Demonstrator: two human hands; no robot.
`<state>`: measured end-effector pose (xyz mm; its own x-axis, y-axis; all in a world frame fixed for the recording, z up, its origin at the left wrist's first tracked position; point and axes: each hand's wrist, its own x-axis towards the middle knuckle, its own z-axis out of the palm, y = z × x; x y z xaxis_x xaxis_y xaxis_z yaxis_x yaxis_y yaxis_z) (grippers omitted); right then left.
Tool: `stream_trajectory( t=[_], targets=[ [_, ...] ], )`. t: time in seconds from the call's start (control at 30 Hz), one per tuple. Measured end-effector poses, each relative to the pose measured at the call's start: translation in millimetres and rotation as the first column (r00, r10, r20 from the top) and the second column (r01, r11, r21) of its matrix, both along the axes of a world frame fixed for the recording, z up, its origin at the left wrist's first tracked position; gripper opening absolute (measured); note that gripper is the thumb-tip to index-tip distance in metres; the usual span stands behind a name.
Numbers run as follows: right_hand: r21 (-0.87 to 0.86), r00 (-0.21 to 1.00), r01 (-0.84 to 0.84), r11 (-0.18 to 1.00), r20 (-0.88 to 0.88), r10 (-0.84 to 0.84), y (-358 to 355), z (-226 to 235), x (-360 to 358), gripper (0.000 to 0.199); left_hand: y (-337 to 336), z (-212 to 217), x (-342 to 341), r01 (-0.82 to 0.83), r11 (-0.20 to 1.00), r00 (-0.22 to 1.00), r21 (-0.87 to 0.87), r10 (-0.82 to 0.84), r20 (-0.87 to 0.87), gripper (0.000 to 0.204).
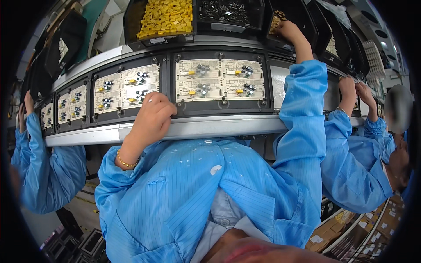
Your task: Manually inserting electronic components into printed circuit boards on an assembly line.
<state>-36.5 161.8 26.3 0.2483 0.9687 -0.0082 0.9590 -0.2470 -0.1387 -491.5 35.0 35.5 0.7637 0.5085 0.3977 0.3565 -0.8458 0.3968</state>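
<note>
Before me lies a white circuit board panel point(212, 78) in a black carrier point(245, 104). It bears yellow block parts and dark round capacitors. My left hand point(153, 116) rests at the carrier's front left corner, its fingers curled closed; whatever they may hold is hidden. At the back right, my right hand point(290, 31) reaches into a black bin point(300, 19) of small brownish-gold parts point(277, 19). Those fingers are drawn together at the parts, and I cannot make out what is between them. Left of my left hand sits another populated board panel point(107, 94).
A bin of yellow block parts point(164, 19) and a bin of small black parts point(226, 13) stand behind the carriers. A metal rail point(210, 128) runs along the front. Co-workers' hands are at the line on the left point(29, 103) and right point(347, 87).
</note>
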Motion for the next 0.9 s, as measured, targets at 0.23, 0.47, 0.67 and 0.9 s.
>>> stream_trajectory(
  t=[0.23, 0.47, 0.67, 0.9],
  targets=[
    [0.369, 0.993, -0.004, 0.929, 0.113, -0.04, -11.7, 4.8, -7.0, 0.024, 24.3, 32.6, 20.1, -0.018, 0.983, 0.978, -0.181, 0.055, 0.201, 0.015],
    [0.48, 0.981, -0.055, 0.876, 0.189, -0.042, -32.3, 13.2, -20.0, 0.025, 58.7, 31.9, 71.5, 0.274, 0.671, 0.833, -0.689, 0.192, 0.518, 0.019],
    [0.584, 0.871, -0.33, 0.742, -0.115, 0.478, -98.4, 38.5, -156.3, 0.015, 56.1, 6.2, 67.8, 0.342, 0.572, 0.802, -0.745, 0.235, 0.549, 0.026],
    [0.468, 0.687, -0.47, 0.749, -0.338, 0.643, -119.4, 16.1, -197.3, 0.01, 57.2, -14.8, 87.6, 0.257, 0.529, 0.89, -0.809, 0.197, 0.412, 0.014]
  ],
)
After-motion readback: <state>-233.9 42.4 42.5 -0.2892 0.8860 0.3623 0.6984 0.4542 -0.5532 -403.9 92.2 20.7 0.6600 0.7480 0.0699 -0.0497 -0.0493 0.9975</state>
